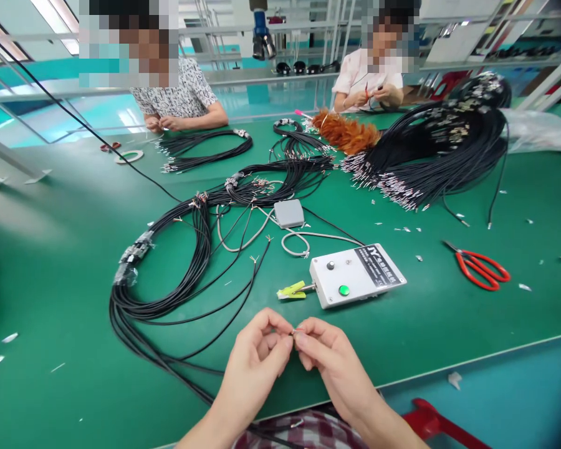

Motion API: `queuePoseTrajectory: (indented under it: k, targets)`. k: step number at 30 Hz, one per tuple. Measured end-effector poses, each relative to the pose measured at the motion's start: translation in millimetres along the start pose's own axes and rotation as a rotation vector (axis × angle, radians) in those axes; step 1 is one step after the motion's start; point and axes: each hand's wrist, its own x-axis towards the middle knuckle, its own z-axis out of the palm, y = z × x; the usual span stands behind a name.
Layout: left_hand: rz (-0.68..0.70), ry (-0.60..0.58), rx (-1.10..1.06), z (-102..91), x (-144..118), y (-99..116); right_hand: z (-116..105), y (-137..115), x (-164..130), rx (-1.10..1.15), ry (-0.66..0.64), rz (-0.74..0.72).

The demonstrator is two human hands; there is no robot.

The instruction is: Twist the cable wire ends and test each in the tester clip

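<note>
My left hand (257,355) and my right hand (325,355) meet near the front edge of the green table (65,249). Together their fingertips pinch the small bare end of a black cable (295,332). That cable runs under my left wrist toward a large coil of black cables (177,274) lying to the left. Just beyond my hands sits a white tester box (355,274) with a green button and a yellow-green clip (292,290) on its left side.
Red-handled scissors (479,267) lie to the right. A grey pedal-like box (288,213) sits mid-table. A big bundle of black cables (439,149) and an orange feather duster (346,132) lie at the back right. Two people work on cables across the table.
</note>
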Motion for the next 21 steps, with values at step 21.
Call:
queuePoseTrajectory:
  k: [21]
  targets:
    - [0.064, -0.019, 0.047, 3.2, 4.6, -7.6, -9.6, -10.1, -1.3, -0.412, -0.053, -0.142]
